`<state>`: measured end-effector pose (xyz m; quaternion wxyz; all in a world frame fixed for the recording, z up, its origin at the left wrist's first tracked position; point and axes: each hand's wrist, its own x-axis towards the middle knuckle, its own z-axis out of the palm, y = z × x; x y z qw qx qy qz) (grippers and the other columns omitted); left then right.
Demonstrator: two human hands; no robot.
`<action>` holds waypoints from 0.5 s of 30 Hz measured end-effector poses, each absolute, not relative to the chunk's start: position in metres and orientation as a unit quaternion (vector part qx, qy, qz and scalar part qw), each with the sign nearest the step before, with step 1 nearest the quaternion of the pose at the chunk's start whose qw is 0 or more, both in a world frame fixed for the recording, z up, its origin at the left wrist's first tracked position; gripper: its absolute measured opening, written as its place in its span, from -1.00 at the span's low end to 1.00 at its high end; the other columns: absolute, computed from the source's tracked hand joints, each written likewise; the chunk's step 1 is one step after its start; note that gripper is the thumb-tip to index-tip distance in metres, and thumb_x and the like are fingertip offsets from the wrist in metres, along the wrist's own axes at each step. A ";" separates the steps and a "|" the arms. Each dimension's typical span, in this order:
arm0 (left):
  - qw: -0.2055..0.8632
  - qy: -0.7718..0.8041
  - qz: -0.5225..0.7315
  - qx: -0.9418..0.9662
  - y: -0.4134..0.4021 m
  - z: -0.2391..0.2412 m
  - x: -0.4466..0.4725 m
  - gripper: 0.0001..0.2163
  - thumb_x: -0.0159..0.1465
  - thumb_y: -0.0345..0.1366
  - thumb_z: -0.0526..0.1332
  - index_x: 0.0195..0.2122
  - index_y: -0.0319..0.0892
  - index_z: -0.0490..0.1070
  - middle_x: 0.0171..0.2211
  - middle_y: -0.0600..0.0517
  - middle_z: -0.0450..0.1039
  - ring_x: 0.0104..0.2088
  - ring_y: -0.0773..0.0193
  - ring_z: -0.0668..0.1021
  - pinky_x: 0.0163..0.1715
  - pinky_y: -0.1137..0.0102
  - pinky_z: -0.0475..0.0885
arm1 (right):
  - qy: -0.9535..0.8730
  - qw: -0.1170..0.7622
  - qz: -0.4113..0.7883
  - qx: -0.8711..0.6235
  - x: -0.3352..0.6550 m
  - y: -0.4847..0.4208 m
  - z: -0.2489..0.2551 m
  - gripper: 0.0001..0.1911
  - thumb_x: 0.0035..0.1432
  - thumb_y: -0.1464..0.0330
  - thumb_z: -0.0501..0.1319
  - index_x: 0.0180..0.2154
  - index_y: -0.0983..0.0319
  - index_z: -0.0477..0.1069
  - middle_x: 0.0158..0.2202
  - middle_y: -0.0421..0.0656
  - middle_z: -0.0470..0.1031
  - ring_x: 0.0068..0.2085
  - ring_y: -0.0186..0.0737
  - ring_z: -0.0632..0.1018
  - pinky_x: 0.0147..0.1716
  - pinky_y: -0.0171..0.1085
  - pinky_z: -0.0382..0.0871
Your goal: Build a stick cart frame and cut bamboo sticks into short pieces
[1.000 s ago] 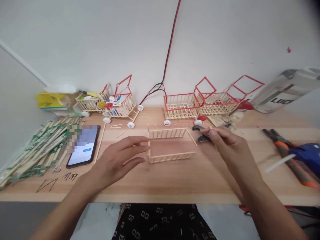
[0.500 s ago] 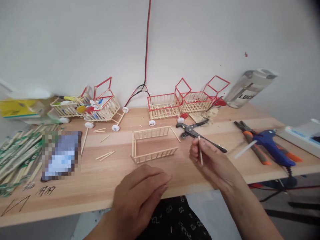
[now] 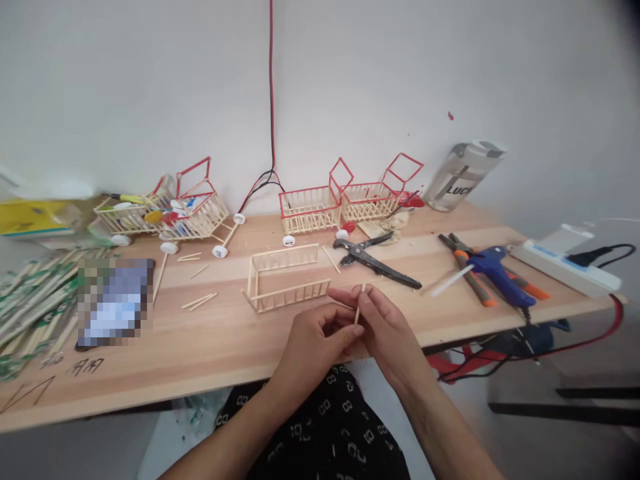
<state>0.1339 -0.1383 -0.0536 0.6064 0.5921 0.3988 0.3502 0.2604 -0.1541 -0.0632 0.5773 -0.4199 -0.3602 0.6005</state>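
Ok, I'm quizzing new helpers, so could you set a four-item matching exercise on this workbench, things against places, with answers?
1. Near-upright short wooden stick
2. Blue plastic glue gun
3. Black metal pliers
4. Red-and-black cable

A. Running down the pale wall
B. Pinched in the right hand
C. Overlapping orange-and-grey-handled pliers
D. Just right of the three-sided wooden frame

Pairs: 1-B, 2-C, 3-D, 4-A

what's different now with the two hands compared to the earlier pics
The right hand, holding a short stick, has drawn back from beside the black pliers. The left hand, first at the left end of the wooden frame, has moved right to meet it and is now at the stick's lower end. The view has turned right. Frame and pliers appear to lie as before.
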 end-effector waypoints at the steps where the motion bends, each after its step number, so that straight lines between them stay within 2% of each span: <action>1: 0.598 0.405 0.355 0.594 -0.139 -0.054 0.134 -0.88 0.16 -0.31 0.26 -0.33 -0.23 0.53 -0.36 -0.01 0.55 -0.37 0.27 0.52 -0.38 0.44 0.38 | -0.375 0.576 0.589 -0.425 0.259 -0.156 -0.063 -0.76 0.23 0.12 0.15 -0.30 0.15 0.30 -0.03 -0.10 0.56 -0.05 -0.11 0.55 -0.05 -0.14 0.40; 5: 0.584 0.405 0.374 0.596 -0.143 -0.058 0.131 -0.87 0.19 -0.28 0.24 -0.40 -0.23 0.47 -0.45 0.04 0.47 -0.44 0.34 0.46 -0.42 0.47 0.33 | -0.458 0.564 0.505 -0.466 0.263 -0.161 -0.065 -0.78 0.26 0.15 0.13 -0.23 0.14 0.40 -0.04 -0.13 0.54 -0.05 -0.15 0.52 -0.03 -0.21 0.35; 8: 0.609 0.390 0.384 0.574 -0.144 -0.061 0.126 -0.85 0.22 -0.24 0.21 -0.40 -0.23 0.40 -0.50 0.08 0.41 -0.54 0.41 0.39 -0.50 0.50 0.27 | -0.458 0.584 0.462 -0.485 0.270 -0.161 -0.073 -0.75 0.26 0.15 0.12 -0.16 0.14 0.43 -0.17 -0.16 0.53 -0.13 -0.20 0.51 -0.12 -0.27 0.35; 11: 0.617 0.399 0.403 0.545 -0.144 -0.062 0.123 -0.82 0.23 -0.22 0.21 -0.40 -0.23 0.33 -0.53 0.10 0.39 -0.58 0.45 0.35 -0.55 0.53 0.23 | -0.416 0.618 0.472 -0.471 0.274 -0.157 -0.082 -0.80 0.22 0.16 0.18 -0.29 0.15 0.42 -0.39 -0.25 0.41 -0.34 -0.29 0.44 -0.30 -0.33 0.31; 15: 0.616 0.392 0.410 0.546 -0.145 -0.065 0.121 -0.81 0.24 -0.22 0.20 -0.39 -0.23 0.29 -0.53 0.11 0.38 -0.57 0.46 0.35 -0.53 0.54 0.23 | -0.404 0.623 0.495 -0.452 0.274 -0.153 -0.088 -0.73 0.18 0.14 0.22 -0.43 0.19 0.36 -0.50 -0.29 0.29 -0.47 -0.35 0.30 -0.46 -0.37 0.18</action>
